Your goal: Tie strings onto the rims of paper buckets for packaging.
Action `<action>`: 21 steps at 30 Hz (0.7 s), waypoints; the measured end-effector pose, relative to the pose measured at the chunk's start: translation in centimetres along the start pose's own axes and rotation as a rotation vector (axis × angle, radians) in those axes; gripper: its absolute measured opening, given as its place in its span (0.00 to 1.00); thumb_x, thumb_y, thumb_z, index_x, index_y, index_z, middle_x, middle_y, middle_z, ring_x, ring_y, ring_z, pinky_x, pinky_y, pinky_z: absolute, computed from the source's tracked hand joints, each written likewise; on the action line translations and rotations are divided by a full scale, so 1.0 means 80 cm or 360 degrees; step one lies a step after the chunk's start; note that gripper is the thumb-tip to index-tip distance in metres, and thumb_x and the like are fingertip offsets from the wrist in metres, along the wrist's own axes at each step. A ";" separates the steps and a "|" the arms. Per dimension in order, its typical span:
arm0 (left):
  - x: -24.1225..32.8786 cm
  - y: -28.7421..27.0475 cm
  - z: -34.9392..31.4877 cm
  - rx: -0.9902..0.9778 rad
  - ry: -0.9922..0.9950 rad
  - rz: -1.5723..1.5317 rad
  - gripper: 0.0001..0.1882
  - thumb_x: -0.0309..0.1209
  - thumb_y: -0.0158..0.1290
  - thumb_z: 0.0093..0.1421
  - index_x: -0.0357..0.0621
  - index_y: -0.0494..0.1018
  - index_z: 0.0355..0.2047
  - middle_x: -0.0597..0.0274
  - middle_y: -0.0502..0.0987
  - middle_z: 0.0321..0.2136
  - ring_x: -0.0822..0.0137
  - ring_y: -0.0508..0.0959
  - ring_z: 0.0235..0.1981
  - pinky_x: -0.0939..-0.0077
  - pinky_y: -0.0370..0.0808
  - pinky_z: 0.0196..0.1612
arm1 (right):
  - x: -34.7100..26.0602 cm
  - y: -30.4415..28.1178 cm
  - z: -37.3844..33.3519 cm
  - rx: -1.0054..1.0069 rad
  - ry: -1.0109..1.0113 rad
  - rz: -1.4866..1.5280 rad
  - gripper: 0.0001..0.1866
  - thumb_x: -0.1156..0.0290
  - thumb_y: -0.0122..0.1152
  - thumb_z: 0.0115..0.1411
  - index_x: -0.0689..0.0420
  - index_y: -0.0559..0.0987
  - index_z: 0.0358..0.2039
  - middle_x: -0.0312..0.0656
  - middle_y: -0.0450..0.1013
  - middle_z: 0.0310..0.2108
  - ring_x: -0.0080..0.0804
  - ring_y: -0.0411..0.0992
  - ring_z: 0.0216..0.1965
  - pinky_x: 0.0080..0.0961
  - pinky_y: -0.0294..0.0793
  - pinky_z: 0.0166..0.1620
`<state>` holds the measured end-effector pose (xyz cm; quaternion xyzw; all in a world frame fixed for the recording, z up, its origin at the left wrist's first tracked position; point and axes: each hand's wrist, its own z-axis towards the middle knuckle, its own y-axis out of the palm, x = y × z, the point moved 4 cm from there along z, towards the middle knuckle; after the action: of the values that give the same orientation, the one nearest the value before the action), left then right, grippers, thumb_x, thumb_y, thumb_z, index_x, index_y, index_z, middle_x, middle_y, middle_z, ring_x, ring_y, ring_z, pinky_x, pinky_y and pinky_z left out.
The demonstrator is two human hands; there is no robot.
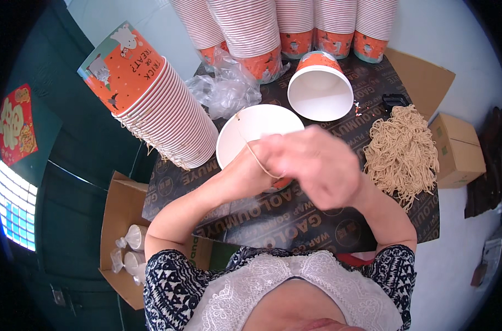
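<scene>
A large paper cup (pixel 260 118) with a white inside sits below my hands, its mouth toward me; a bit of its orange outside shows beneath them. From a small hole near its far rim, a thin tan cord (pixel 254 155) runs across the back of my left hand (pixel 255 168). That hand is over the cup's near side, its fingers mostly hidden. My right hand (pixel 327 168) crosses in front of the left one, bent and smeared by motion. What its fingers hold cannot be made out.
Nested cups (pixel 168 113) lean at the left, cords hanging along their rims. More wrapped stacks (pixel 251 33) stand at the back beside crumpled clear plastic (pixel 229 85). Another cup (pixel 321 94) lies tipped. A cord heap (pixel 401 149) is at the right, near a cardboard box (pixel 459 150).
</scene>
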<state>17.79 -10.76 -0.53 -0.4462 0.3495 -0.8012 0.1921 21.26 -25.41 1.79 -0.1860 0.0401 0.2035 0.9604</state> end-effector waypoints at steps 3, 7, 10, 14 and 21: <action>-0.012 0.002 -0.003 -0.0075 -0.0361 -0.0115 0.10 0.18 0.54 0.55 0.36 0.72 0.38 0.51 0.76 0.32 0.56 0.79 0.32 0.67 0.75 0.35 | 0.035 -0.018 -0.003 0.0097 0.0400 -0.0237 0.12 0.85 0.53 0.54 0.63 0.79 0.39 0.48 0.78 0.41 0.42 0.76 0.39 0.33 0.76 0.42; -0.005 -0.002 -0.002 0.0015 -0.0135 0.0060 0.09 0.17 0.52 0.57 0.37 0.70 0.39 0.51 0.75 0.31 0.54 0.79 0.31 0.66 0.75 0.34 | 0.076 -0.014 -0.030 -0.0136 0.0648 -0.0201 0.09 0.83 0.56 0.55 0.61 0.80 0.36 0.43 0.78 0.37 0.41 0.72 0.42 0.32 0.72 0.46; -0.003 -0.005 -0.002 0.0067 -0.0046 0.0173 0.11 0.17 0.52 0.56 0.37 0.70 0.40 0.50 0.74 0.32 0.51 0.79 0.31 0.63 0.75 0.34 | 0.080 0.000 -0.040 -0.0367 0.0646 -0.0205 0.09 0.81 0.58 0.56 0.60 0.80 0.37 0.38 0.77 0.38 0.39 0.68 0.47 0.33 0.67 0.52; 0.002 -0.008 -0.005 0.0060 0.0045 0.0339 0.14 0.16 0.53 0.53 0.36 0.70 0.41 0.49 0.72 0.32 0.47 0.78 0.31 0.59 0.75 0.33 | 0.078 0.010 -0.043 -0.0486 0.0637 -0.0303 0.06 0.77 0.60 0.56 0.57 0.81 0.35 0.36 0.75 0.36 0.38 0.66 0.49 0.36 0.61 0.53; 0.002 -0.007 -0.012 0.0076 0.0010 0.0514 0.17 0.15 0.53 0.50 0.35 0.70 0.42 0.49 0.70 0.31 0.46 0.77 0.30 0.57 0.75 0.31 | 0.077 0.013 -0.044 -0.0468 0.0679 -0.0311 0.05 0.74 0.60 0.56 0.56 0.82 0.32 0.37 0.75 0.35 0.39 0.66 0.49 0.37 0.61 0.52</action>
<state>16.90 -10.11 -0.32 -0.3771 0.3982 -0.7693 0.3279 26.50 -23.55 -2.80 -0.3649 0.1933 0.0698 0.9081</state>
